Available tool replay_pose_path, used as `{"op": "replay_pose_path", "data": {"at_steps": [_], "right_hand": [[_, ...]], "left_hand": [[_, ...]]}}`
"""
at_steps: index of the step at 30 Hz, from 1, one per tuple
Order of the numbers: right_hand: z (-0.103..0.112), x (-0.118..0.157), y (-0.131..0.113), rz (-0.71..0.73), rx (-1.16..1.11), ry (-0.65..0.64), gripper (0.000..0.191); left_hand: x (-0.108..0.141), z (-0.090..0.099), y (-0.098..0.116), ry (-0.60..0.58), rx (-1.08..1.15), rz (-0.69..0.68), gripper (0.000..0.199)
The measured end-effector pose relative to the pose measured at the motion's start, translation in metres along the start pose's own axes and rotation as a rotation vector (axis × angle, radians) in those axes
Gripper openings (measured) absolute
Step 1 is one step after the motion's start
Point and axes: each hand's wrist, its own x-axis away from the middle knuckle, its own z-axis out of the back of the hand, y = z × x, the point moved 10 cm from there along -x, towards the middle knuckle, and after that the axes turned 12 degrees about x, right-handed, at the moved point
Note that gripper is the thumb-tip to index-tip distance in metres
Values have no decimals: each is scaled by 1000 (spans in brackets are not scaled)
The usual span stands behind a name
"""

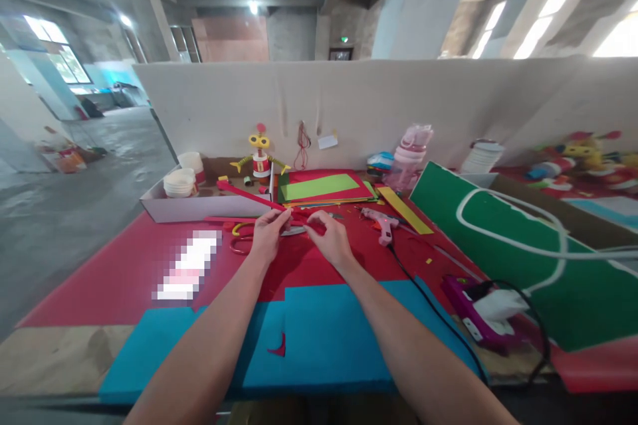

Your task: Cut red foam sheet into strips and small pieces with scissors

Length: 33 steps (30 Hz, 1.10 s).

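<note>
My left hand (268, 234) is closed in a pinch on a long red paper strip (252, 197), which reaches up and left to the white box. Just to the right, my right hand (329, 238) pinches red paper of the same colour, apparently the strip's other part; its fingertips partly cover it. Beneath and beside the left hand lie scissors (240, 246) with a dark red handle loop, their blade showing between the hands. A pink glue gun (381, 222) rests to the right of my right hand.
Blue sheets (333, 339) cover the front of the red tabletop (109, 272). A white box (209, 207) holds paper cups (180, 182) and a yellow-headed figure (260, 153). Coloured sheets (321, 187) lie at the back. A purple power strip (468, 312) and cables sit by a green board (498, 246).
</note>
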Motion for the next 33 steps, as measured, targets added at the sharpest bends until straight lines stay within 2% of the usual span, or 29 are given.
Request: {"op": "replay_pose_path", "data": {"at_steps": [5,11,15,18,26,33], "right_hand": [[-3,2,-1,-13,-24,4,6],[-1,1,-1,-15,-26,37,7],[7,0,0,-9,0,93,10],[7,0,6,-43,10,95,14],[-2,-1,29,-186,-62,40,27],[-8,-2,37,-214,-113,1,29]], "left_hand": [[4,-11,-13,-78,-29,71,24],[6,-11,-18,-61,-47,117,26],[3,-4,-15,-14,-69,89,27],[1,-2,-17,-27,-111,71,28],[2,0,-16,-10,-157,37,28],[6,-3,-10,20,-166,16,31]]}}
